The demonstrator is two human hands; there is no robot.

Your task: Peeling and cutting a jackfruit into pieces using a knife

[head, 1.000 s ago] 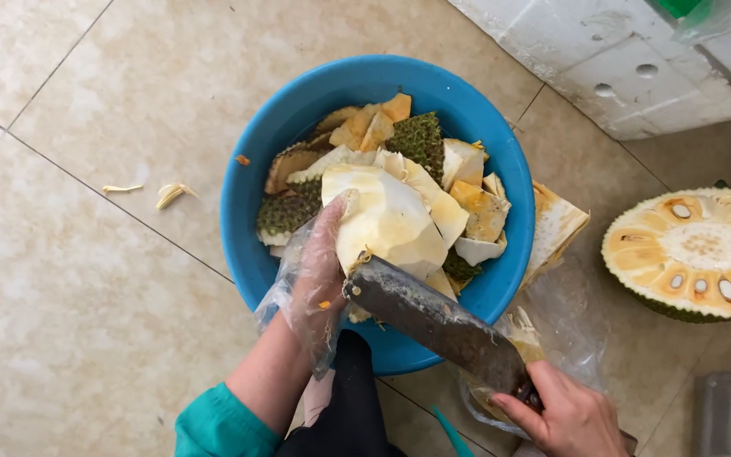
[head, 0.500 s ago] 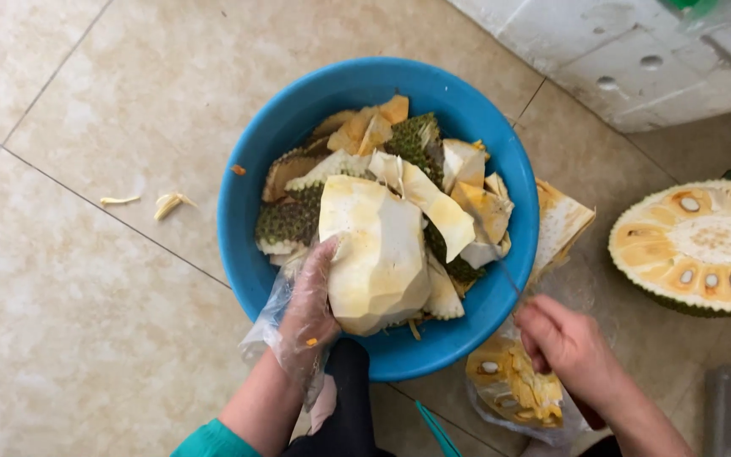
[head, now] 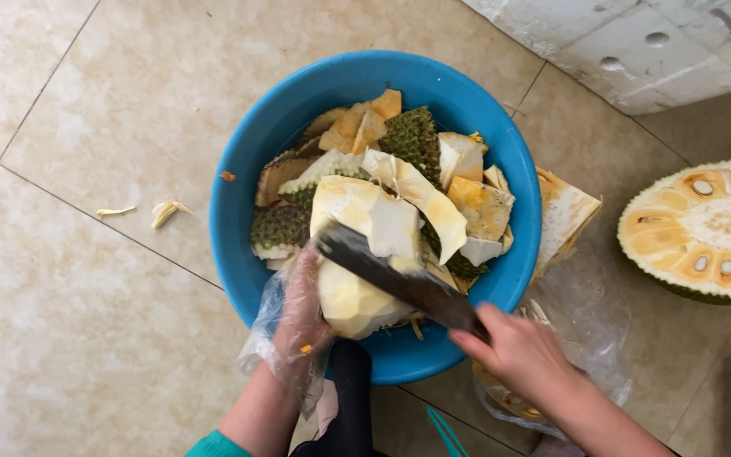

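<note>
Beige tiled floor [head: 69, 338]: gloved left hand [head: 302, 317] grips pale jackfruit core [head: 365, 254] over blue basin [head: 247, 186]; right hand [head: 518, 351] clasps knife [head: 391, 275].

One blue basin [head: 247, 152], one knife [head: 391, 278], one halved jackfruit [head: 708, 228] (peel pieces uncounted), two hands.

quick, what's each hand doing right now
Left hand, in a clear plastic glove: grips the pale jackfruit core.
Right hand: closed on the knife handle, blade across the core.
</note>
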